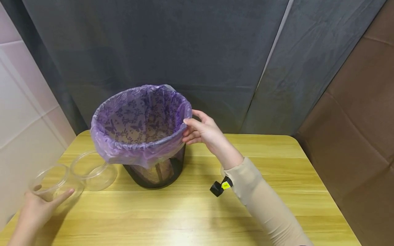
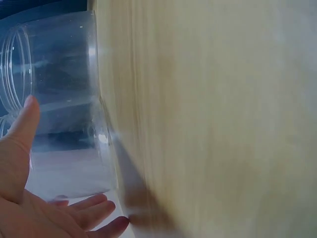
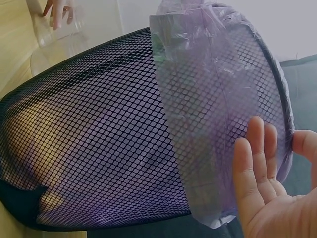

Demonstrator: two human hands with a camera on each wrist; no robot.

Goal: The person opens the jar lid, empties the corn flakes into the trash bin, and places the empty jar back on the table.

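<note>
A black mesh wastebasket (image 1: 154, 176) stands on the table, lined with a purple patterned bag (image 1: 147, 153) folded over its rim. At the rim's right side, my right hand (image 1: 204, 131) has its thumb on the edge and its other fingers along the outside of the bag. My left hand (image 1: 38, 208) is beside a clear jar (image 1: 50, 186), thumb along the near side and fingers at the far left. In the left wrist view those fingers (image 2: 94, 213) look fairly straight; firm contact is hard to tell. A second clear jar (image 1: 96, 177) stands between that jar and the wastebasket.
The wooden table (image 1: 197, 215) extends in front and to the right. Grey fabric (image 1: 172, 41) hangs behind it, brown fabric (image 1: 357, 112) on the right and white fabric (image 1: 27, 112) on the left. A black device (image 1: 217, 188) is strapped at the right wrist.
</note>
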